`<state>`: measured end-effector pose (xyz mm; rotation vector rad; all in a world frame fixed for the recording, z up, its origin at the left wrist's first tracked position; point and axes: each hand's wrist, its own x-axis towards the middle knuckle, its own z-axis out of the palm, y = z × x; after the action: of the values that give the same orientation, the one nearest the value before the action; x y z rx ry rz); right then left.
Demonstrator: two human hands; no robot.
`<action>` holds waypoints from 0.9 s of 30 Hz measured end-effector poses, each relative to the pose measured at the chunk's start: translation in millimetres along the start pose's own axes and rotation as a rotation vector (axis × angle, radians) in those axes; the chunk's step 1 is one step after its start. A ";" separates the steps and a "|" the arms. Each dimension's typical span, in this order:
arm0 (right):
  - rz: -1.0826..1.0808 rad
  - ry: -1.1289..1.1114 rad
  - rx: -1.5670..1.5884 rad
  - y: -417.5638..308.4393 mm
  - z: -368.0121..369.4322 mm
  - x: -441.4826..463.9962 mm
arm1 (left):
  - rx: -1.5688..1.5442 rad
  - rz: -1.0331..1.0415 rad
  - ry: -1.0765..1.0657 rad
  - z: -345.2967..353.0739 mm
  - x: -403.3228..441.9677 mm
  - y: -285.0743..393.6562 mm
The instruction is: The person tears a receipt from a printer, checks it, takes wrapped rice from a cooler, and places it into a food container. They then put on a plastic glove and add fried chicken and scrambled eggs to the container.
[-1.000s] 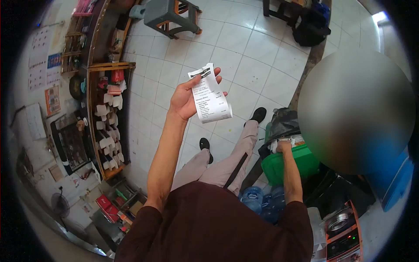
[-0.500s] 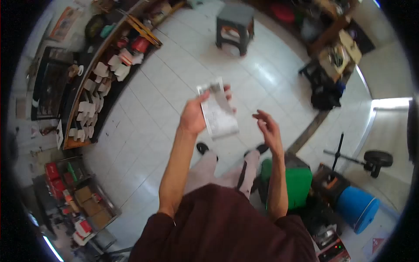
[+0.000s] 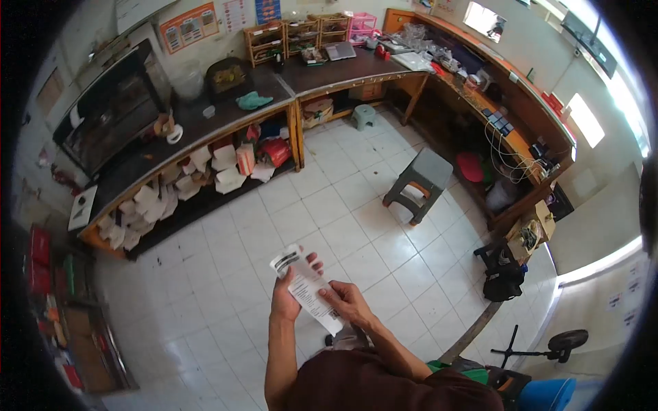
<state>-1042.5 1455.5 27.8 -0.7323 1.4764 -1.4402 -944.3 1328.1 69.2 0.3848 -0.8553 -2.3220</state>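
A long white printed paper slip (image 3: 310,293), with a dark block at its top end and a small square code near its bottom, is held in front of my body above the tiled floor. My left hand (image 3: 286,299) grips its left edge, thumb on the front and fingertips showing past the far side. On the right edge, my right hand (image 3: 349,303) pinches the slip with the thumb on its face; the other fingers are partly hidden. The slip lies tilted, its top leaning to the left. Its print is too small to read.
A grey stool (image 3: 426,175) stands ahead on the right, with a smaller stool (image 3: 364,117) farther back. Dark-topped workbenches (image 3: 329,74) line the left and back, with papers (image 3: 181,181) stacked beneath. A black bag (image 3: 504,282) and blue bin (image 3: 547,395) are at right.
My right hand has come in from the right and taken hold of the slip, which was in my left hand alone. The view has tilted up, showing the benches at the back.
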 end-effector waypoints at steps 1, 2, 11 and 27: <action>0.009 -0.013 -0.015 -1.2 -1.0 9.0 | -0.035 -0.023 0.001 -13.0 3.9 -6.1; 0.033 -0.005 -0.117 -7.3 1.6 20.7 | -0.058 -0.038 -0.001 -30.8 13.3 -6.3; -0.100 -0.432 -0.348 -143.9 197.8 252.4 | -0.073 0.245 0.338 -149.2 109.1 280.1; -0.335 -0.632 -0.519 -172.3 546.8 599.3 | 0.006 0.526 0.294 -463.9 247.7 642.4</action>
<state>-823.9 662.2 131.5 -1.6483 1.2490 -0.9020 -625.7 564.3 135.0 0.4305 -0.7140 -1.7285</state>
